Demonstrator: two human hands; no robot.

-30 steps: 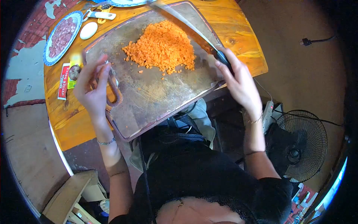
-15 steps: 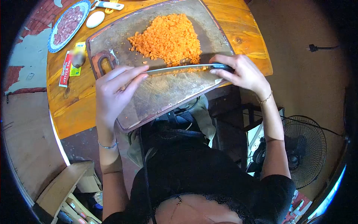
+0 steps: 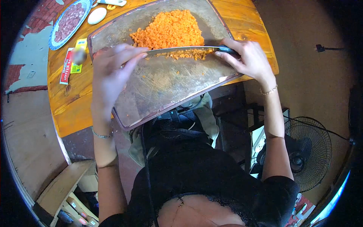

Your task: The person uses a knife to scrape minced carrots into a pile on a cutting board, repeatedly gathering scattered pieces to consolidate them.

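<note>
My right hand [image 3: 247,58] is closed round the dark handle of a knife [image 3: 181,48]. At the other end, my left hand [image 3: 117,70], a little blurred, pinches the blade's tip between thumb and fingers. The blade lies lengthwise across the near side of a heap of finely chopped orange carrot [image 3: 172,30]. A strip of loose bits shows on the near side of the blade. Beneath it all is a worn brown cutting board [image 3: 159,92], its near edge overhanging the table edge.
On the wooden table [image 3: 75,109] left of the board lie a red oyster sauce sachet [image 3: 65,70], a yellow packet [image 3: 76,68] with a small blurred round thing on it, an egg [image 3: 97,16] and a plate [image 3: 53,46] of chopped meat. A fan [image 3: 308,155] stands at right.
Both hands and the knife have moved away from me, up against the carrot heap. More carrot bits now show on the near side of the blade.
</note>
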